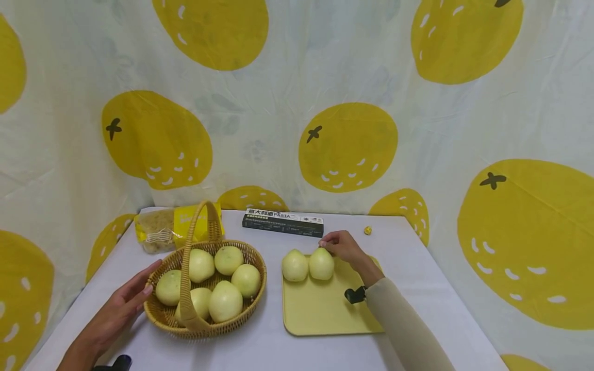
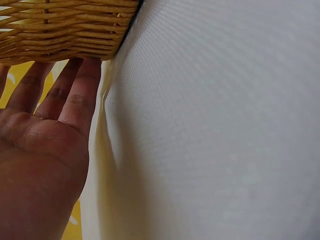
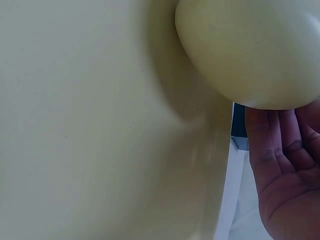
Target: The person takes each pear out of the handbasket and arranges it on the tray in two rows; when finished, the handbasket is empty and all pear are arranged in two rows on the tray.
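A wicker basket (image 1: 209, 332) with a tall handle holds several pale green, round fruits (image 1: 226, 302). My left hand (image 1: 113, 314) rests against the basket's left side. In the left wrist view its extended fingers (image 2: 80, 95) reach the woven wall (image 2: 70, 30). Two more of these fruits sit side by side at the far left of a yellow tray (image 1: 334, 309). My right hand (image 1: 345, 250) is at the far right side of the right-hand fruit (image 1: 321, 264). In the right wrist view, its fairly straight fingers (image 3: 262, 135) meet that fruit's edge, their tips hidden behind it.
A yellow bag of noodles (image 1: 176, 226) lies behind the basket. Behind the tray is a long black-and-white pasta box (image 1: 283, 222). A small yellow ball-like thing (image 1: 367, 230) sits at the back right of the white table. A fruit-print curtain (image 1: 260, 134) hangs behind.
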Available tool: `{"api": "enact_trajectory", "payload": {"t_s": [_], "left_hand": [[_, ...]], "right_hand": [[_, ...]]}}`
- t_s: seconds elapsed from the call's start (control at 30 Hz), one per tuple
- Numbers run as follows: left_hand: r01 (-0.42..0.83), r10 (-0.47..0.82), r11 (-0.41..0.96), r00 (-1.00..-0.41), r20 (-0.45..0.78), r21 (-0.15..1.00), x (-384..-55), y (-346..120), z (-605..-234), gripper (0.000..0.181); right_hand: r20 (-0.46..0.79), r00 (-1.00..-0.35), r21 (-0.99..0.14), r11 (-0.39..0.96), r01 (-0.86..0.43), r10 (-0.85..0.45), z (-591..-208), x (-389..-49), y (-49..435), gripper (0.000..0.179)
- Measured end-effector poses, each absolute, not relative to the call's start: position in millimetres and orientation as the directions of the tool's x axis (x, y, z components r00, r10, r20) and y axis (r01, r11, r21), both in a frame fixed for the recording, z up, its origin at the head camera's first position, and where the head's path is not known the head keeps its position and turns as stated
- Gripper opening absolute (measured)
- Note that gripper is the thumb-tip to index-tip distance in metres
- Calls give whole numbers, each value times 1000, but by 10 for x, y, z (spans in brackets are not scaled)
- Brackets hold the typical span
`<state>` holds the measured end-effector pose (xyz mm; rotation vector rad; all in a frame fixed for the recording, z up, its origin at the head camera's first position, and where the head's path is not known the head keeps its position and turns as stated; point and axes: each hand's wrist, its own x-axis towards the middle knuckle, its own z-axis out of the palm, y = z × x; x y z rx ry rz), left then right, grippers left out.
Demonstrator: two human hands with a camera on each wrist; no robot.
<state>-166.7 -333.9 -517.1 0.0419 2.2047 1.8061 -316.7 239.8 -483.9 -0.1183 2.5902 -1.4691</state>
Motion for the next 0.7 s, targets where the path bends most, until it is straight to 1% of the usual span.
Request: {"api": "enact_trajectory", "payload": {"t_s": [0.17,0.43,0.57,0.7], "left_hand": [[-160,204,218,-957,-205,963,-1669,-3337,-5177,66],[-151,214,210,-957,-196,966,-1669,-3344,-5186,65],[-143,220,197,-958,-185,970,-1658,-3351,-5197,65],[-143,218,191,-959,-184,971,-1657,-3351,-5199,65]], "right_hand": [[-139,-979,-867,495,46,-151,-4876,-3167,2382,19],[-159,-977,-871,487,69,-145,-4902,-3164,2400,18],[-150,-978,-881,469,67,-142,-4927,-3166,2426,19],[-115,-982,-887,461,33,-150,-4948,-3158,2452,20]]}}
